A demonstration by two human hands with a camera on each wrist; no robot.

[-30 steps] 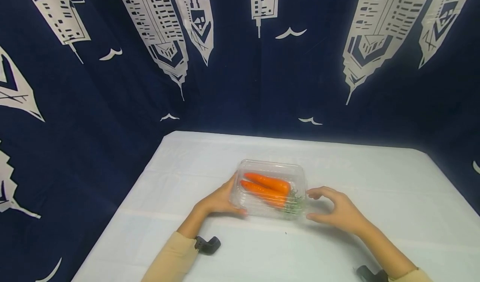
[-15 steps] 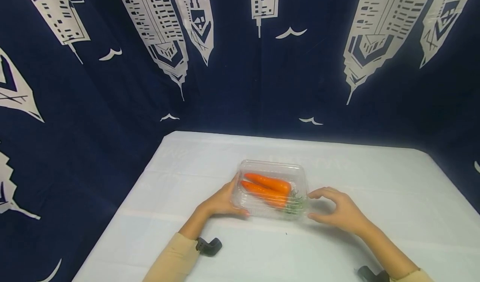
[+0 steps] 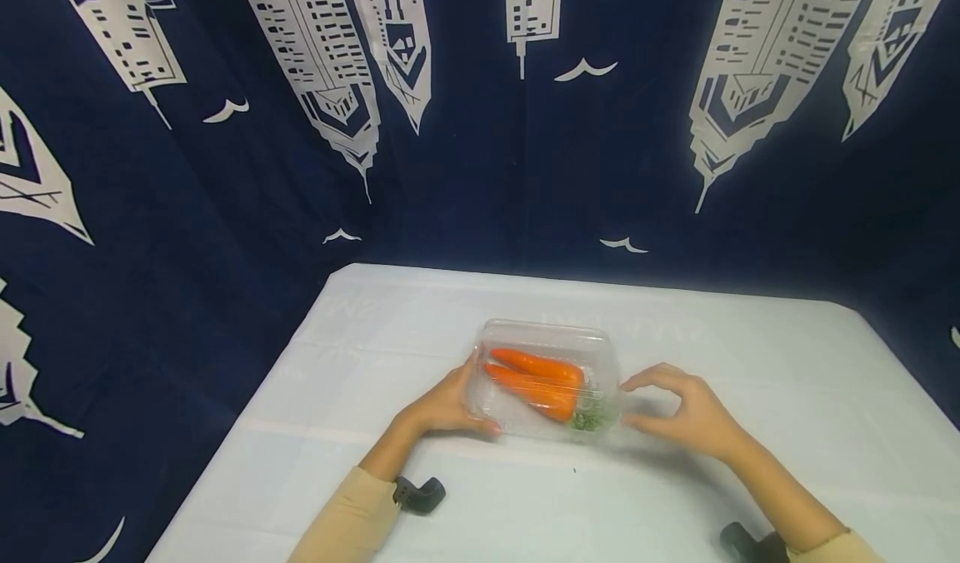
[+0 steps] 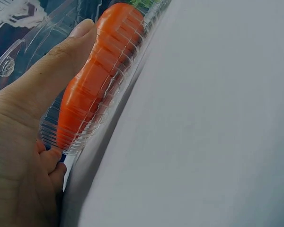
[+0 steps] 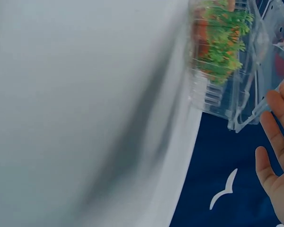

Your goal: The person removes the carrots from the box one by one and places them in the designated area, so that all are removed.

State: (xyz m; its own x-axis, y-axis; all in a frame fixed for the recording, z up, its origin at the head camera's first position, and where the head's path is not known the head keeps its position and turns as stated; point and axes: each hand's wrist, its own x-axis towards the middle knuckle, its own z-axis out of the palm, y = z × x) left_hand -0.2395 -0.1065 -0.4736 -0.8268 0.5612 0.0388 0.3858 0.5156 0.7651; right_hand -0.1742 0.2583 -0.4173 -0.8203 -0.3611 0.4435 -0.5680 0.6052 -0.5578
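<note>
A clear plastic clamshell box (image 3: 487, 334) stands on the white table, with orange carrots (image 3: 536, 392) and their green tops (image 3: 588, 413) inside. My left hand (image 3: 442, 401) grips the box's left end. In the left wrist view its thumb lies along the clear plastic beside a carrot (image 4: 85, 99), while the other fingers are partly hidden beneath. Beside the right end is my right hand (image 3: 693, 413), thumb and fingers spread in a loose C, fingertips right at the edge. The right wrist view shows the box's lid (image 5: 248, 118) angled off the ribbed base.
The white-covered table (image 3: 360, 305) reaches back to a dark blue cloth (image 3: 487, 180) printed with white buildings and birds. A tiny dark speck (image 3: 574, 470) lies in front of the box. Dark wrist devices (image 3: 420, 496) sit on both forearms.
My right hand has shifted slightly to the right, and the green tops show more plainly. The left hand keeps its hold on the box, which stays in nearly the same place.
</note>
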